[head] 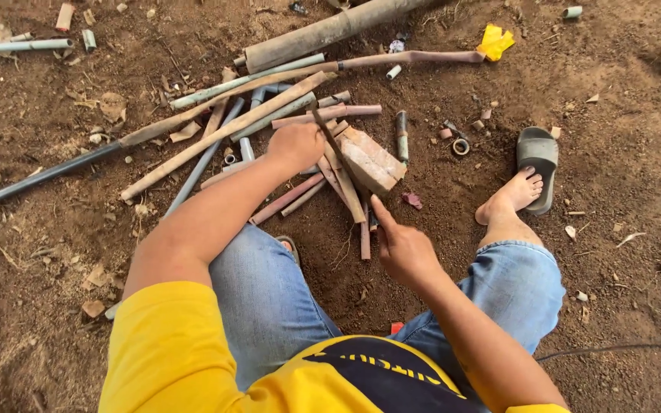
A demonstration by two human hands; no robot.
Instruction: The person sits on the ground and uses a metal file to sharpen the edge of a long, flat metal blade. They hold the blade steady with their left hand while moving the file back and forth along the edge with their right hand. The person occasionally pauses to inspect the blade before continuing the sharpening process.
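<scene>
I sit on bare dirt above a heap of old pipes. My left hand (294,145) reaches forward and is closed around a thin dirt-brown pipe piece (343,177) that slants across a reddish brick (369,158). My right hand (401,245) hovers just below the brick, index finger stretched toward the lower end of that piece, holding nothing. More short brown pipe bits (288,200) lie fanned under my left wrist.
Long grey and brown pipes (223,126) lie piled at the upper left, a thick dusty pipe (323,34) behind them. A yellow scrap (495,42) lies top right. My bare right foot (510,197) rests beside a grey sandal (538,157). A black cable (621,348) runs at right.
</scene>
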